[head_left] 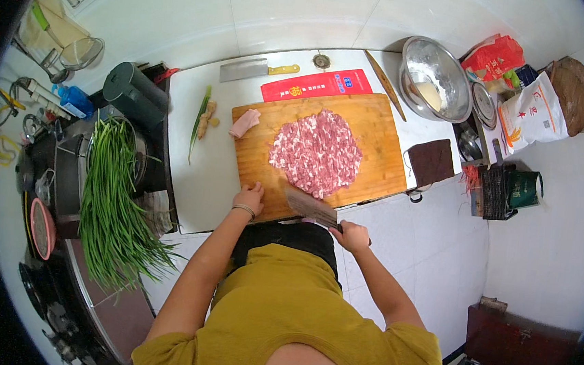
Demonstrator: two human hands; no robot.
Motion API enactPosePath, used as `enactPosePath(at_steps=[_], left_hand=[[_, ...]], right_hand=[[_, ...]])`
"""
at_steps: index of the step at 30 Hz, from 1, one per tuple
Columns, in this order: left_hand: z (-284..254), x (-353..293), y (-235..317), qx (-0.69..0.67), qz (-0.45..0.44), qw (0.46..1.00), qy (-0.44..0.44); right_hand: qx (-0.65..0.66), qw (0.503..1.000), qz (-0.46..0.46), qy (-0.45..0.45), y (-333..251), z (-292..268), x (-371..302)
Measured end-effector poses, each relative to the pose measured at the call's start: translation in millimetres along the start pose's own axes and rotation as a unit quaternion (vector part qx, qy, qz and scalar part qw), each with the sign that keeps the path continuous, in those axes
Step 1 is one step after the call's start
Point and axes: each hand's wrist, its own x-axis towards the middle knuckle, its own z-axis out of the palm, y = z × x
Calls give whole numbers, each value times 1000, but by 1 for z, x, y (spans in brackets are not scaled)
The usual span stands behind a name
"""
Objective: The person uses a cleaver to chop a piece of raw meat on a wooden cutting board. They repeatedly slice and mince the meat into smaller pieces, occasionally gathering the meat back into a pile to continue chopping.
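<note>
Right hand (351, 235) was clamped on the heavy cleaver (312, 208) by its handle, left hand (249, 198) flat on the cutting board (384, 142) — that minced meat (316, 151) looked soft, sticky.

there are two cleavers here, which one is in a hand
The cleaver at the board's near edge, gripped by the right hand. The other cleaver, with a yellow handle, lies untouched on the counter beyond the board.

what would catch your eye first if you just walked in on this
The round pink spread of chopped meat in the middle of the wooden cutting board stands out first. At the board's near edge the right hand holds a cleaver, while the left hand rests on the board. Off to the left, a big bundle of long green chives lies across the stove area.
</note>
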Motion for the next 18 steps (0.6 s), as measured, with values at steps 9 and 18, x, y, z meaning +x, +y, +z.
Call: enactPosePath(at_steps=[9, 18], left_hand=[[2, 3, 2, 8, -19, 1000, -15], [7, 5, 3, -18, -40, 999, -21]], right_hand=[[-91, 995, -31, 8, 32, 23, 29], [0, 998, -6, -68, 52, -24, 110]])
